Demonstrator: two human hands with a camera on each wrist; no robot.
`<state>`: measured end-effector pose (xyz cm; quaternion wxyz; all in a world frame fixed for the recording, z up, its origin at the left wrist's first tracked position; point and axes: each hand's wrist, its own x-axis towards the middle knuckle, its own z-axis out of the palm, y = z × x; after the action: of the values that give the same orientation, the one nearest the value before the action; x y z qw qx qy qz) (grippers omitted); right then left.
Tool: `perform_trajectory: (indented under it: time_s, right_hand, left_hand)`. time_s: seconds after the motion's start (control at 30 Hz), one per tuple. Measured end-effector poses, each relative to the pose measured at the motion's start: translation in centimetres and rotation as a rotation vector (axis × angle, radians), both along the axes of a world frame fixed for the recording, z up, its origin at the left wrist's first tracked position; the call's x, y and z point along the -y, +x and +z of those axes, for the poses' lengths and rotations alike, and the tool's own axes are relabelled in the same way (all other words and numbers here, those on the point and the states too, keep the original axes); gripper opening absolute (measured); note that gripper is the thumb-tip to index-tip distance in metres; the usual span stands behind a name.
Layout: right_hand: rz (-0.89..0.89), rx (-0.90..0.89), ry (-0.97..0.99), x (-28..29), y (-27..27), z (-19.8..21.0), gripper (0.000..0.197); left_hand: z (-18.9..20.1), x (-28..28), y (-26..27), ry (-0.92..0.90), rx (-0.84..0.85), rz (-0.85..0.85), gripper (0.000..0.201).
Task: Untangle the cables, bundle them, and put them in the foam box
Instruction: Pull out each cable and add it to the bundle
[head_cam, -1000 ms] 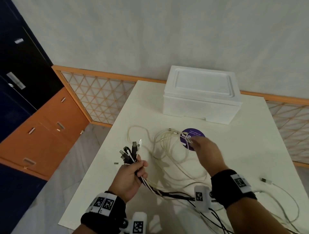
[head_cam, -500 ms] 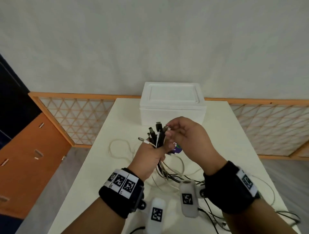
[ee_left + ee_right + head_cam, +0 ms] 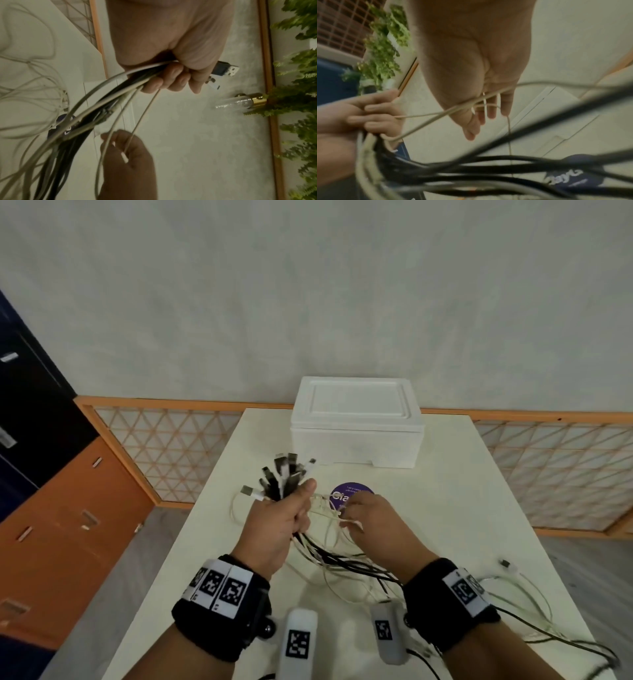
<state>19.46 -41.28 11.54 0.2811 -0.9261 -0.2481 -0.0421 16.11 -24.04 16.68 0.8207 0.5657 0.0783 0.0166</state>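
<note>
My left hand [image 3: 281, 522] is raised above the table and grips a bunch of black and white cables [image 3: 286, 475], their plugs fanning out above the fist. Its curled fingers [image 3: 171, 81] wrap round the strands, which hang down to the table. Just to its right, my right hand [image 3: 368, 520] holds a thin white cable [image 3: 436, 115] that runs over from the left fist and loops across its fingers [image 3: 491, 111]. That cable's white plug [image 3: 124, 157] lies against the right hand. The white foam box [image 3: 356, 426] stands at the table's far edge with its lid on.
A round purple disc [image 3: 346, 491] lies on the white table [image 3: 479, 508] in front of the box. More loose white and black cables [image 3: 520, 597] trail over the table's near right part. An orange lattice rail [image 3: 171, 446] and orange cabinets stand to the left.
My right hand has dropped from the plug tops to a spot right of the left fist, drawing a white cable with it. The left hand keeps gripping the bunch.
</note>
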Motion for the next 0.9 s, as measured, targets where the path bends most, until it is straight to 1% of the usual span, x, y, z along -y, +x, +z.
perform_trajectory:
  time_s: [0.03, 0.1, 0.17, 0.2, 0.27, 0.33, 0.4, 0.47, 0.57, 0.6, 0.67, 0.7, 0.73, 0.77, 0.8, 0.83, 0.87, 0.9]
  right_hand:
    - [-0.089, 0.02, -0.021, 0.3, 0.3, -0.5, 0.021]
    - [-0.277, 0.041, 0.007, 1.2, 0.9, -0.8, 0.02]
    - [-0.358, 0.06, 0.111, 2.0, 1.4, -0.1, 0.016]
    - [-0.351, 0.064, 0.17, 2.2, 1.6, 0.4, 0.016]
    - [-0.312, 0.063, 0.273, 2.1, 1.4, 2.0, 0.018]
    - [-0.253, 0.063, 0.364, 1.4, 0.7, 3.6, 0.02]
    - [-0.178, 0.04, 0.45, 0.6, -0.1, 5.0, 0.021]
    - [-0.107, -0.001, 0.526, -0.2, -1.0, 6.1, 0.022]
    - [-0.036, -0.003, 0.586, -0.9, -1.7, 7.2, 0.023]
    - [-0.029, -0.023, 0.633, -1.0, -1.8, 7.3, 0.023]
    - [-0.019, -0.107, 0.76, -1.1, -1.6, 6.9, 0.022]
    - [-0.023, -0.152, 0.781, -1.1, -1.5, 6.3, 0.027]
    - [-0.025, -0.185, 0.739, -1.1, -1.2, 5.6, 0.038]
    - [-0.013, -0.222, 0.643, -1.0, -0.9, 4.7, 0.047]
    - [0.021, -0.268, 0.527, -1.0, -0.7, 3.8, 0.049]
    - [0.08, -0.315, 0.418, -1.1, -0.8, 2.9, 0.044]
    - [0.134, -0.333, 0.31, -1.3, -0.9, 2.1, 0.032]
    - [0.171, -0.315, 0.223, -1.5, -1.0, 1.4, 0.02]
  left_hand:
    - [0.0, -0.6, 0.0, -0.003, -0.001, 0.035, 0.021]
    - [-0.3, -1.7, 0.2, -0.004, -0.002, 0.122, 0.016]
    - [-0.8, -2.5, 0.4, -0.008, -0.015, 0.201, 0.012]
    - [-1.1, -2.7, 0.4, -0.03, -0.021, 0.202, 0.016]
    - [-1.4, -2.6, 0.3, -0.076, -0.048, 0.134, 0.029]
    - [-1.6, -2.1, 0.2, -0.016, -0.075, 0.101, 0.033]
    - [-1.7, -1.3, 0.1, 0.056, -0.057, 0.095, 0.028]
    - [-1.5, -0.5, 0.1, 0.095, -0.024, 0.061, 0.014]
    - [-1.1, 0.5, 0.2, 0.137, -0.006, -0.002, 0.018]
    - [-1.0, 0.8, 0.2, 0.142, 0.009, -0.023, 0.017]
    - [-0.7, 1.1, 0.1, 0.133, 0.037, -0.022, 0.015]
    - [-0.6, 1.2, 0.0, 0.118, 0.045, -0.004, 0.015]
    - [-0.4, 1.3, 0.0, 0.094, 0.049, 0.014, 0.015]
    - [-0.3, 1.2, 0.0, 0.06, 0.051, 0.025, 0.015]
    - [-0.1, 1.2, 0.1, 0.022, 0.052, 0.029, 0.016]
    - [0.1, 1.2, 0.0, -0.011, 0.05, 0.028, 0.02]
    - [0.1, 1.1, 0.1, -0.035, 0.05, 0.02, 0.023]
    - [0.1, 1.1, 0.2, -0.043, 0.047, 0.006, 0.022]
